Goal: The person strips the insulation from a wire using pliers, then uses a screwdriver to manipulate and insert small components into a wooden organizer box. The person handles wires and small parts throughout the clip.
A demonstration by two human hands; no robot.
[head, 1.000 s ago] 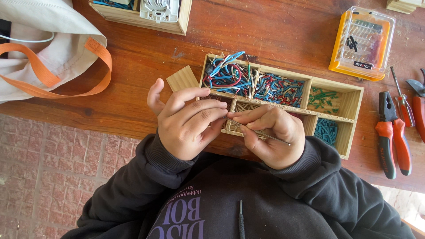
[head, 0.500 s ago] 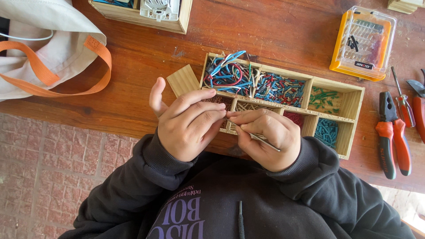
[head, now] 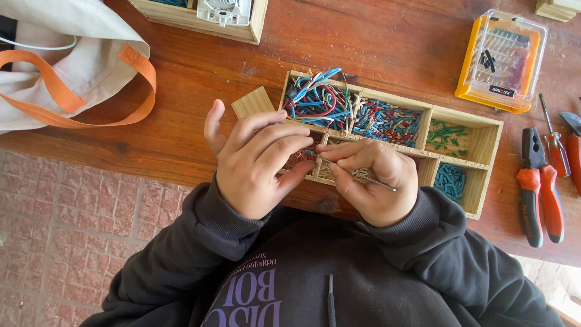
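Head cam: your left hand pinches something tiny, your right hand grips a thin metal tool, both hovering above the wooden wire tray so bits drop in.

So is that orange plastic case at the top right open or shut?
Shut. The orange case lies flat on the wooden table with its clear lid down over the orange base, and the small tool bits show through the lid.

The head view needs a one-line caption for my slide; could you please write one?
Left hand and right hand pinch a thin wire above a wooden tray of sorted coloured wire pieces.
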